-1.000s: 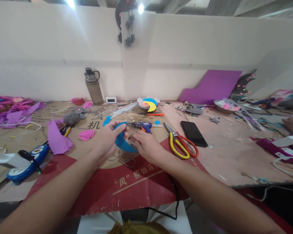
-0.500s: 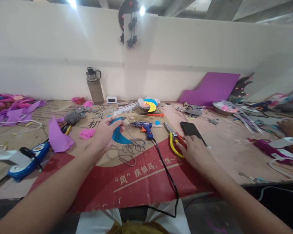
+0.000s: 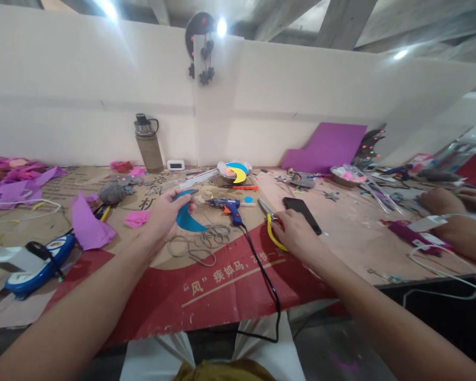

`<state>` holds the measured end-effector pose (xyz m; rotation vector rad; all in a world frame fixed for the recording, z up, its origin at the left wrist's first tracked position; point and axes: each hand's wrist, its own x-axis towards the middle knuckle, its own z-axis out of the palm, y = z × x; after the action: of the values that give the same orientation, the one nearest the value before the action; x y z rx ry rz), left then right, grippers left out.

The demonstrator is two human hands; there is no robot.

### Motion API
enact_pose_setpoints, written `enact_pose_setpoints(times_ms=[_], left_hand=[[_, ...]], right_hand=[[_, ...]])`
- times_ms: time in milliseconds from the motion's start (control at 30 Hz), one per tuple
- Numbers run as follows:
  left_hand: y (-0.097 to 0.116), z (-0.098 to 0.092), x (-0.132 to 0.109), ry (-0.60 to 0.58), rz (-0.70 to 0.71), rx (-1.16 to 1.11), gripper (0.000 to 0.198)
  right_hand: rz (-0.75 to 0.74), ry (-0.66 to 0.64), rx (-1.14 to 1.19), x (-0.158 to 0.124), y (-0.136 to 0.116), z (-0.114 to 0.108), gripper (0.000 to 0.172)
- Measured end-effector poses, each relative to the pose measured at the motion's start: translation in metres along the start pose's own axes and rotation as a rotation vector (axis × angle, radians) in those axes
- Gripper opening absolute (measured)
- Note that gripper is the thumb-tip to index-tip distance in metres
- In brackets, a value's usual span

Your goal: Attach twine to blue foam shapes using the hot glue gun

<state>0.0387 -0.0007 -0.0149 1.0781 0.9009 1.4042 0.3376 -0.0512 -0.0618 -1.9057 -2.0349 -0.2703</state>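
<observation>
My left hand (image 3: 163, 216) is closed on a blue crescent-shaped foam piece (image 3: 185, 218) and holds it a little above the cardboard. My right hand (image 3: 295, 233) lies over the handles of the yellow and red scissors (image 3: 273, 232) on the table, its fingers curled around them. A blue hot glue gun (image 3: 230, 206) lies between my hands, its black cord running toward me. A tangle of grey string (image 3: 200, 244) rests under the foam piece. A black phone (image 3: 302, 208) lies just right of the scissors.
A grey water bottle (image 3: 147, 142) stands at the back wall. Purple foam scraps (image 3: 88, 221) and a blue and white device (image 3: 35, 263) lie at left. A purple sheet (image 3: 325, 147) leans at the back right. Another person's hands (image 3: 446, 203) rest at the far right among cables.
My right hand left the blue foam piece, moved right to the scissors and closed on their handles. My left hand kept the foam piece and lifted it slightly.
</observation>
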Motion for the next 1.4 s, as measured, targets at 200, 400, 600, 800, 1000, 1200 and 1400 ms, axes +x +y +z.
enact_pose_setpoints(times_ms=[200, 400, 600, 800, 1000, 1200, 1400], left_hand=[[-0.004, -0.001, 0.003, 0.011, -0.036, 0.013, 0.027], [-0.006, -0.004, 0.005, 0.023, -0.041, 0.000, 0.026], [-0.005, -0.007, 0.006, -0.003, -0.016, -0.020, 0.022], [-0.006, -0.009, 0.008, 0.020, -0.030, -0.035, 0.022], [-0.008, -0.008, 0.008, 0.021, -0.015, -0.003, 0.021], [-0.010, -0.006, 0.007, 0.085, 0.013, 0.002, 0.026], [-0.014, -0.007, 0.008, 0.074, 0.056, 0.009, 0.026]], right_hand=[[0.028, -0.080, 0.419, 0.038, -0.064, 0.004, 0.032], [0.100, -0.182, 0.434, 0.069, -0.084, 0.035, 0.011], [0.200, -0.168, 0.552, 0.066, -0.082, 0.037, 0.027], [0.112, 0.028, 1.224, 0.050, -0.096, 0.015, 0.032], [-0.105, -0.016, 1.193, 0.033, -0.106, -0.003, 0.025], [-0.273, 0.083, 0.935, 0.028, -0.108, -0.006, 0.020], [-0.293, 0.096, 0.866, 0.028, -0.109, -0.002, 0.021]])
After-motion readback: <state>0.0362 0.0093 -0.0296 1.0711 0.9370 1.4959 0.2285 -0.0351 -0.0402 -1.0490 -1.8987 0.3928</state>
